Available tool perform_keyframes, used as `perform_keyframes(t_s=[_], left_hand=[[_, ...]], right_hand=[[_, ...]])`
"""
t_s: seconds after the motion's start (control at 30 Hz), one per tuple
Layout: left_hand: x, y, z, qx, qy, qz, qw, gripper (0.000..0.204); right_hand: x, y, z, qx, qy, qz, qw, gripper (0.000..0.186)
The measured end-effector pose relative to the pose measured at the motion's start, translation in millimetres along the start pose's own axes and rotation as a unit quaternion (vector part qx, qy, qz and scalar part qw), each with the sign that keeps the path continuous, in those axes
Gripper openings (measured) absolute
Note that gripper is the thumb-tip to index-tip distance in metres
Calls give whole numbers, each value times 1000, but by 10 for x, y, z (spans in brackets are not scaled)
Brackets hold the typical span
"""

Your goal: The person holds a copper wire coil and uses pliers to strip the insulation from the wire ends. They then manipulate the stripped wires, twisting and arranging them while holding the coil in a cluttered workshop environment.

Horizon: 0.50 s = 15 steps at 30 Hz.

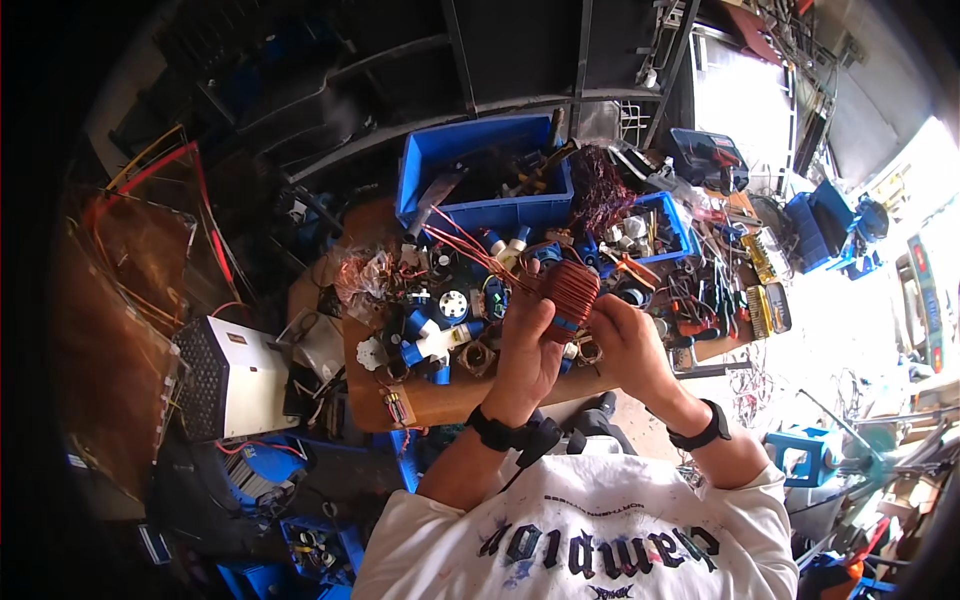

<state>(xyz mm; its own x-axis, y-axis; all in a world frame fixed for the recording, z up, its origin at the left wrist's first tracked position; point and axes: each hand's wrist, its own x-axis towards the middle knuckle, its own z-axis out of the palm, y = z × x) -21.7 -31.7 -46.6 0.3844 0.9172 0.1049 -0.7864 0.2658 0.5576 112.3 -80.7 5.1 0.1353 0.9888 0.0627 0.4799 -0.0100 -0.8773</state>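
Copper-wound coil (570, 297): raised above the near part of the bench, ahead of your chest, its reddish-brown windings packed side by side.
Left hand (528, 345): gripping the coil from its left side, your thumb uppermost.
Right hand (632, 345): fingers curled at the coil's near right edge; whether they pinch it, you cannot tell from this view.
Red leads (470, 247): running from the coil toward the far left, over the clutter.
Wooden bench (430, 402): beneath your hands, its bare near edge showing at left.
White-and-blue connector (437, 345): lying on the bench, left of your left hand.
Large blue bin (485, 214): at the far side, beyond the coil.
Dark red wire bundle (602, 187): just right of that bin.
Orange-handled pliers (637, 270): right of the coil.
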Motion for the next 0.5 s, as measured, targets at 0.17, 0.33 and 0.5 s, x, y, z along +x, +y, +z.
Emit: perform_keyframes(t_s=[0.17, 0.33, 0.5], left_hand=[[42, -38, -44, 3, -12, 0, 1000, 84], [46, 12, 56, 109, -36, 47, 992, 80], [38, 118, 131, 83, -29, 59, 994, 87]], right_hand=[[-5, -8, 30, 23, 33, -14, 999, 14], [-3, 40, 57, 47, 37, -17, 998, 14], [-5, 60, -97, 27, -40, 5, 999, 16]])
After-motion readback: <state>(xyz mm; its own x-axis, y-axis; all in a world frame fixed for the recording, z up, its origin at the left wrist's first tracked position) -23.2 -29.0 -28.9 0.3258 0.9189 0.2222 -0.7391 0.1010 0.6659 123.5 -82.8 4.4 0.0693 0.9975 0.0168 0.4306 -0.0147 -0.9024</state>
